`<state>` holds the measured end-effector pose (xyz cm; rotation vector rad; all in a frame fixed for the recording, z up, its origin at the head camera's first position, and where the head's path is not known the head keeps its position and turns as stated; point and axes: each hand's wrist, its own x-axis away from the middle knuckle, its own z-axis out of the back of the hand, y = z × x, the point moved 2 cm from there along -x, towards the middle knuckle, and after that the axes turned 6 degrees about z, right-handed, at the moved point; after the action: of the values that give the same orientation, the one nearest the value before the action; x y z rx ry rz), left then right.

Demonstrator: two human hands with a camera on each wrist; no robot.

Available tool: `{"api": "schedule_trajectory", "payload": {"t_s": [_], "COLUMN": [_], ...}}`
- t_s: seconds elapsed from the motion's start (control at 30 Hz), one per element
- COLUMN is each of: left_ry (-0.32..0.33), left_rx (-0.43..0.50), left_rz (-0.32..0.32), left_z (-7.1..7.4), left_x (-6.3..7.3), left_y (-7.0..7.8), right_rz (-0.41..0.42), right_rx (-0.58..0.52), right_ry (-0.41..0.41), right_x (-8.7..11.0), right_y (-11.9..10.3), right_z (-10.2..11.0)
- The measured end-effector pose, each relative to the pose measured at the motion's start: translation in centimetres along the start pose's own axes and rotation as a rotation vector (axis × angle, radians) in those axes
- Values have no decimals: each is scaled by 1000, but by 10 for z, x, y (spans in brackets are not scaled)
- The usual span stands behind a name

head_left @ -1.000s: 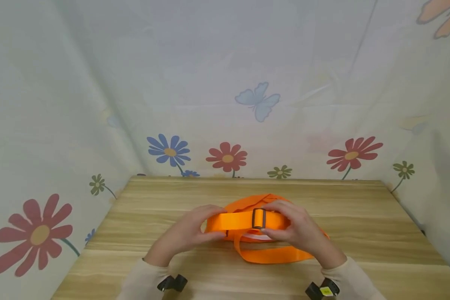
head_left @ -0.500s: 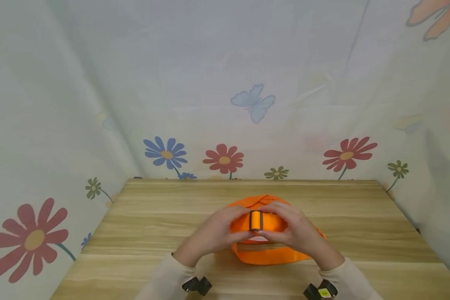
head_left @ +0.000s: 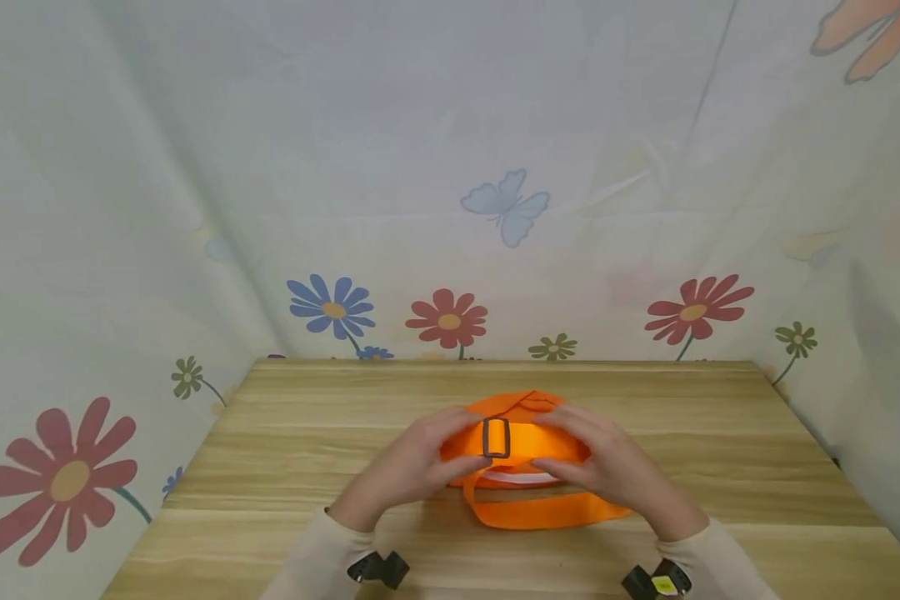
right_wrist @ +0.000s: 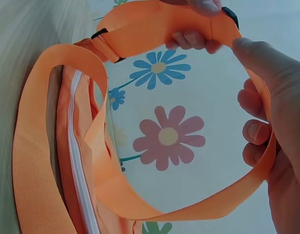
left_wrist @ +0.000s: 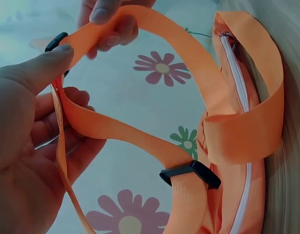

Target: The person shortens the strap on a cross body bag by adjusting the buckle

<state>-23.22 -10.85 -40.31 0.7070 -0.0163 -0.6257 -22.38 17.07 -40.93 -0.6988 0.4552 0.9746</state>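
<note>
Low in left wrist view, second buckle (left_wrist: 194,167), hidden from head; both hands (head_left: 417,461) (head_left: 615,462) pinch orange strap (head_left: 531,440).

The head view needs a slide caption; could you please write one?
Left hand and right hand hold a strap with a dark buckle in front of an orange bag on a table.

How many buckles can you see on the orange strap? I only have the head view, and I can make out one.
Observer: At least two: the left wrist view shows a second black buckle on the strap, lower than the one by the left hand.
Operator: And the white stripe on the bag?
Observer: A zipper; the left wrist view shows a dark piece at its upper end, possibly the pull.
Operator: How does the right hand hold the strap?
Observer: Its fingers curl round it, tips visible in the right wrist view.
</note>
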Motion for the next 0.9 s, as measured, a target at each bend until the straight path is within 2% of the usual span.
{"api": "schedule_trajectory", "payload": {"t_s": [0.13, 0.37, 0.57, 0.9], "left_ry": [0, -14, 32, 53], "left_rx": [20, 113, 157, 191], "left_rz": [15, 63, 43, 22], "left_z": [0, -6, -8, -14], "left_x": [1, 1, 1, 0], "left_y": [-4, -7, -5, -5], "right_rz": [-3, 16, 55, 53], "right_rx": [-47, -97, -133, -165], "right_ry": [19, 53, 82, 101], "right_x": [2, 2, 0, 0], "right_y": [3, 2, 0, -1], "right_z": [3, 4, 4, 2]}}
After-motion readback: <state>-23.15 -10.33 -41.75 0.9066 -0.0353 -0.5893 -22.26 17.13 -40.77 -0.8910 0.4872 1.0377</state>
